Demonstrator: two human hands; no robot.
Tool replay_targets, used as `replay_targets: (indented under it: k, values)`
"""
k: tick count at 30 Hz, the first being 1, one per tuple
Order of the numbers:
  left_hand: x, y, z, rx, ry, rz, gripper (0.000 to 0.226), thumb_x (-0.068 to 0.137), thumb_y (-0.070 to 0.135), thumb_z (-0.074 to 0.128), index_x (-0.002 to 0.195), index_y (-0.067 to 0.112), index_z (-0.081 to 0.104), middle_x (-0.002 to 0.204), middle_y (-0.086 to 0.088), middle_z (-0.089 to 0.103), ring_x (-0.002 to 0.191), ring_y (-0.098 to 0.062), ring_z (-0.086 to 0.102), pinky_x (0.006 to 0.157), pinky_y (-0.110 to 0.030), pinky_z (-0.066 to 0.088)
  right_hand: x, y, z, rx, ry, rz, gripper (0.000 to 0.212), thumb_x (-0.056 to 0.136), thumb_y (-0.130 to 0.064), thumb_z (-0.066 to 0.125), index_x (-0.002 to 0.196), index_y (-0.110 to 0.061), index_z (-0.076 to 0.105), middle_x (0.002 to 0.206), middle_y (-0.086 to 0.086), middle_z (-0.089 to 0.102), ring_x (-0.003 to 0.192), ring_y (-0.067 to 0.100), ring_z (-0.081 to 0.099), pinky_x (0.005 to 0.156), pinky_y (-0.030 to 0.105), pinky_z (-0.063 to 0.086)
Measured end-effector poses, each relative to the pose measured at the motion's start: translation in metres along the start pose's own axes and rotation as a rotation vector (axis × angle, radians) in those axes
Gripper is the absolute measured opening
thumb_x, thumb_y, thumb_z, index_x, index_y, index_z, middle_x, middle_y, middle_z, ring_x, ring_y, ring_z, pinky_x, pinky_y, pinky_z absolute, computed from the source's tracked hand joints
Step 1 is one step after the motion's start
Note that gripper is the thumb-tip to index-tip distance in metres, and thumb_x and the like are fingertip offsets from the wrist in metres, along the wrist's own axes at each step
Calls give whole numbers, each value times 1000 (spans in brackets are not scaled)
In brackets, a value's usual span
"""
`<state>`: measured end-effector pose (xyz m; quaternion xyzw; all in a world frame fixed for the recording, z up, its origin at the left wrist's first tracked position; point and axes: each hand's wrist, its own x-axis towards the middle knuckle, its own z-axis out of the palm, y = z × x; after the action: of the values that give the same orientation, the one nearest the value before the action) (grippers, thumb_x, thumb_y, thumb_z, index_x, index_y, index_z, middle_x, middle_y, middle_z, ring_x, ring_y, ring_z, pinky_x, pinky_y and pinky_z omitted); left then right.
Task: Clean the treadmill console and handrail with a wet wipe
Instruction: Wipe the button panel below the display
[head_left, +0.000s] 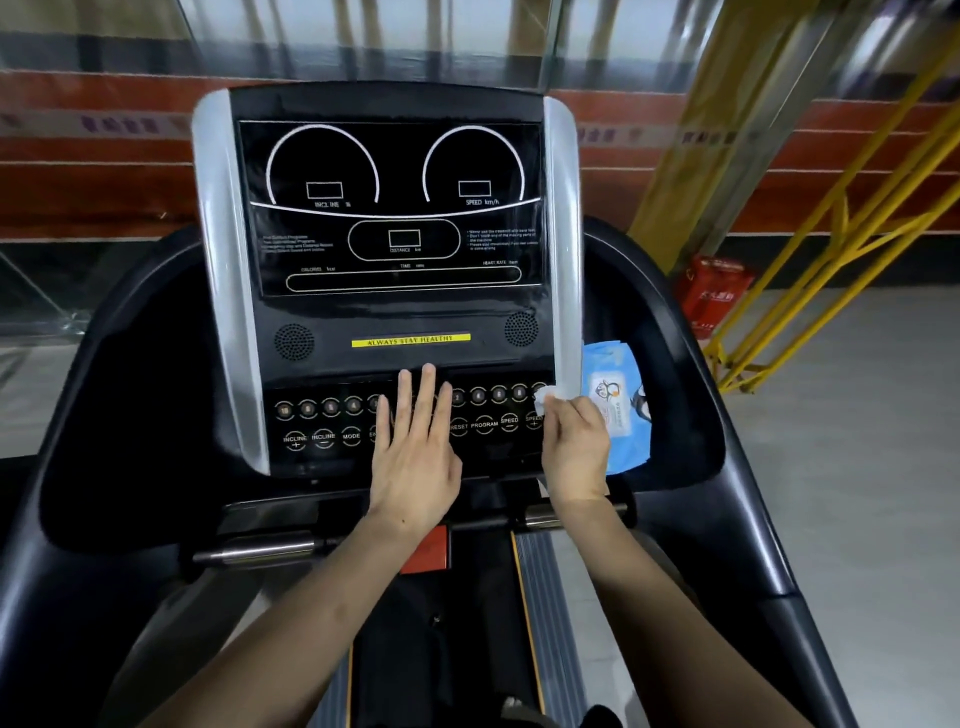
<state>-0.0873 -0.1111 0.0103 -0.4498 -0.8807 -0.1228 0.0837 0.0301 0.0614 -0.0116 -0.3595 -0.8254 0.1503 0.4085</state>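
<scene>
A right hand (574, 447) pinches a balled wet wipe (546, 398) at the console's (395, 312) button row (483, 410) while the flat, open left hand (415, 457) rests on the keys, risking accidental presses.

The console (387, 280) stands at the middle, its display panel (389, 208) far and its button rows (322, 423) near. The left hand (415, 452) lies flat on the middle of the button rows. The right hand (574, 447) is at their right end, holding a wet wipe (545, 397) against the buttons. Just right of that hand, a wipe packet (618, 405) rests in the console's side tray. Handrails (727, 467) curve along both sides. The belt (441, 623) runs below, nearest.
</scene>
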Motion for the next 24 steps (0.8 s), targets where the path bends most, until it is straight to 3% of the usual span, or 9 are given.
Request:
replay_targets:
  k: [6,9,14,20,24]
  values:
    - [-11,-20,0,-33,21,-26,81,95,19,58,166,11,18,176,-9,-6,161,-31,-13,130,-57,9,0,-17,11,-20,16,-7,6,92,-1,70,93,-5,75,75,3,50,69,19,51,59,31,51]
    - [-19,-41,-4,-35,33,-54,81,94,20,58,165,12,20,175,-14,-2,162,-33,-10,130,-57,9,-3,-36,23,-3,23,-58,8,91,0,70,94,-5,75,76,3,52,70,20,51,73,32,52]
    - [-33,-81,-14,-17,41,-132,83,94,20,60,166,12,20,175,-16,-1,162,-35,-7,131,-56,8,-18,-83,50,58,-16,-120,11,93,-1,66,99,-1,75,75,3,51,70,17,47,61,28,47]
    - [-60,-142,-25,2,44,-232,82,93,20,56,165,9,18,176,-13,0,162,-30,-8,130,-56,10,-35,-146,89,112,-56,-234,17,87,7,69,101,-1,76,77,6,56,73,21,53,68,21,44]
    - [-80,-177,-30,-12,9,-274,83,95,22,49,166,9,10,176,-6,-4,162,-25,-8,131,-55,9,-42,-188,113,121,-77,-304,16,87,6,70,99,-2,76,76,7,54,71,24,52,65,28,47]
